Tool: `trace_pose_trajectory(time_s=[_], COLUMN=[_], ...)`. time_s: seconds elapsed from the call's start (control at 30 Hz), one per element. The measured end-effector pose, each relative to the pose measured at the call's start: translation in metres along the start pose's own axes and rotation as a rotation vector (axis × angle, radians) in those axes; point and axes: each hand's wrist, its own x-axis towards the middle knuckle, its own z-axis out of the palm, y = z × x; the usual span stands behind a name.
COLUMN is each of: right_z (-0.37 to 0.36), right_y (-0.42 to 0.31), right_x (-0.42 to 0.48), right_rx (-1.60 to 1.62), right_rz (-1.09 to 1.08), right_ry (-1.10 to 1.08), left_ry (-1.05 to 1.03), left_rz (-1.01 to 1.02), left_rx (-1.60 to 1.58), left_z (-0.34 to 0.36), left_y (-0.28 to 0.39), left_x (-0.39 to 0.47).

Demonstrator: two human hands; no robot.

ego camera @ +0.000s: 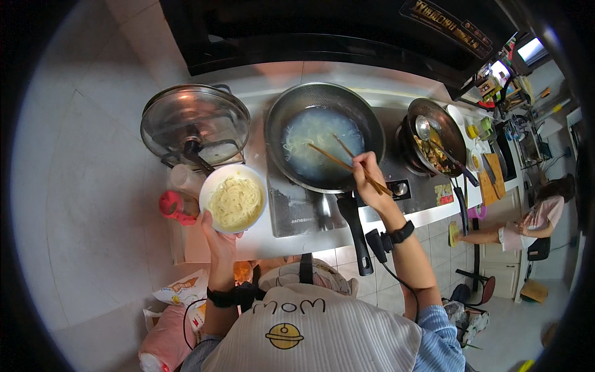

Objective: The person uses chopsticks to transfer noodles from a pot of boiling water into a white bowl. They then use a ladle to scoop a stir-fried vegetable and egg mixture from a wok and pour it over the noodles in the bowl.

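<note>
My left hand [221, 242] holds a white bowl [203, 193] by its underside and rim, left of the hob. Pale cooked noodles [236, 201] fill much of the bowl. With my right hand [369, 179] I grip a pair of wooden chopsticks [334, 159], their tips apart over the wok. Cloudy water with some loose noodles [304, 142] lies in that dark wok [325, 95], which stands on the gas hob [302, 214]. The wok's black handle [355, 232] points towards me. Black straps with cables are on both my wrists.
A glass-lidded pan [195, 125] stands left, near a red-lidded jar [179, 208]. A second wok [437, 135] holds cooked food and a ladle [423, 128]. Further right are a cutting board [492, 179] with a knife and a seated person [534, 218]. Bags [172, 335] lie lower left.
</note>
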Motion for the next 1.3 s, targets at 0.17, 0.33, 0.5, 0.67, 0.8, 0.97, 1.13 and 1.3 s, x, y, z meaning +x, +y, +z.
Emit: trace_pose_trajectory(time_s=[0.17, 0.33, 0.5, 0.67, 0.8, 0.97, 1.13, 1.3], right_z=[0.028, 0.049, 0.054, 0.049, 0.033, -0.001, -0.046, -0.090], right_y=[0.004, 0.013, 0.023, 0.023, 0.009, -0.024, -0.071, -0.129], right_x=[0.030, 0.062, 0.073, 0.070, 0.067, 0.060, 0.059, 0.054], right_rx=[0.157, 0.660, 1.229, 1.453, 1.585, 1.619, 1.585, 1.507], right_rz=[-0.011, 0.229, 0.621, 0.677, 0.614, 0.488, 0.299, 0.193], right_ry=[0.140, 0.304, 0.392, 0.320, 0.262, 0.225, 0.195, 0.163], left_ry=[-0.006, -0.086, -0.076, -0.016, -0.061, -0.145, -0.138, -0.255], left_rz=[-0.015, -0.006, 0.014, 0.073, 0.059, 0.023, -0.091, -0.146], left_rx=[0.009, 0.010, 0.003, 0.002, 0.028, 0.102, 0.186, 0.232], left_z=[0.003, -0.005, -0.012, -0.008, -0.003, 0.012, 0.030, 0.051], left_y=[0.001, 0.000, 0.000, 0.003, 0.009, 0.014, 0.011, 0.002], left_x=[0.004, 0.006, 0.008, 0.005, 0.006, 0.007, 0.014, 0.027])
